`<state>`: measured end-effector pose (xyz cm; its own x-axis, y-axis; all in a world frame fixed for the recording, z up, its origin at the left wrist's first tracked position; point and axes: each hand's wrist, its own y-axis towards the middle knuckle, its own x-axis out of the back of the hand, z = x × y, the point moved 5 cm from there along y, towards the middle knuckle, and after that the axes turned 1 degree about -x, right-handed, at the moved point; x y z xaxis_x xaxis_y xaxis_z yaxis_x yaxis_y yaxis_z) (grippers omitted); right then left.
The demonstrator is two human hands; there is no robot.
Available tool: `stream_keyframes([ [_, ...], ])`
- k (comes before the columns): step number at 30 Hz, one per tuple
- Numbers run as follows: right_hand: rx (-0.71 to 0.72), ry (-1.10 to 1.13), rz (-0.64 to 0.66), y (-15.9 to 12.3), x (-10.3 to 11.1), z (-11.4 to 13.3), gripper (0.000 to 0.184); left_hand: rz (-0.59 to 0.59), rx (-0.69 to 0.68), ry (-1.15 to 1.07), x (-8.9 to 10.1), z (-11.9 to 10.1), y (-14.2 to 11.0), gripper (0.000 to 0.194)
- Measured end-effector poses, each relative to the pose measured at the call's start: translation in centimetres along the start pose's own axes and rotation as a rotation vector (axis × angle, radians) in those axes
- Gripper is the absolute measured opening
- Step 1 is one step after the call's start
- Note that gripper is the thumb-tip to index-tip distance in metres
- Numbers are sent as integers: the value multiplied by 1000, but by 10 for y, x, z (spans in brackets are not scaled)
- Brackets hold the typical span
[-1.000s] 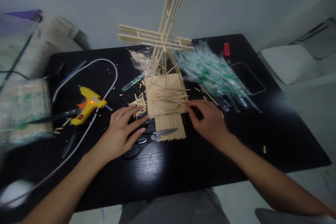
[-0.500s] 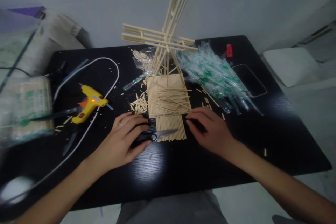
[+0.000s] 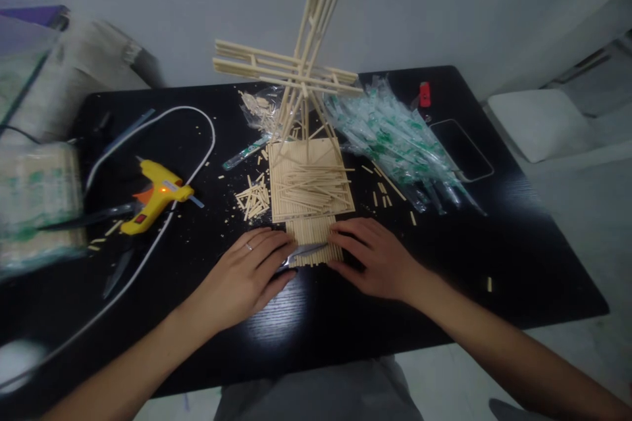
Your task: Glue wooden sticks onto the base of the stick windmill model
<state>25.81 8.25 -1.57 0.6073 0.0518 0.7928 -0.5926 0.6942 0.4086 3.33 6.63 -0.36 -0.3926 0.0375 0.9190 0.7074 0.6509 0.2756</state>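
Note:
A pair of scissors (image 3: 310, 249) with silver blades lies across the narrow strip of pale sticks (image 3: 311, 229). My left hand (image 3: 259, 266), with a ring on one finger, is closed around its handle end, which the fingers mostly hide. My right hand (image 3: 372, 256) is at the right side of the strip, fingers and thumb apart around the blade tip. Behind the strip is a wider stick panel (image 3: 277, 200) bearing a pile of loose cut sticks (image 3: 313, 187). At its back rises a stick windmill frame (image 3: 303, 82) with crossed blades.
On the left of the black table (image 3: 197, 335) lies a yellow glue gun (image 3: 157, 194) with a glowing light and white cord. Short offcuts (image 3: 254, 197) lie beside the panel. Crumpled plastic wrappers (image 3: 395, 138), a phone (image 3: 461, 148) and a red-handled cutter (image 3: 424, 95) are at the right.
My right hand has moved left and nearer to me, to the strip and the blade tip. My left hand has shifted slightly right over the scissors handle. The whole view has shifted a little.

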Motion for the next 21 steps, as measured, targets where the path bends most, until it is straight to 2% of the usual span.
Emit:
stream_keyframes([
  [8, 41, 13, -30, -1, -4, -1, 28, -36, 10, -45, -3, 1, 0, 39],
  [21, 22, 10, -15, 0, -5, -1, 29, -32, 24, -52, -6, 2, 1, 37],
])
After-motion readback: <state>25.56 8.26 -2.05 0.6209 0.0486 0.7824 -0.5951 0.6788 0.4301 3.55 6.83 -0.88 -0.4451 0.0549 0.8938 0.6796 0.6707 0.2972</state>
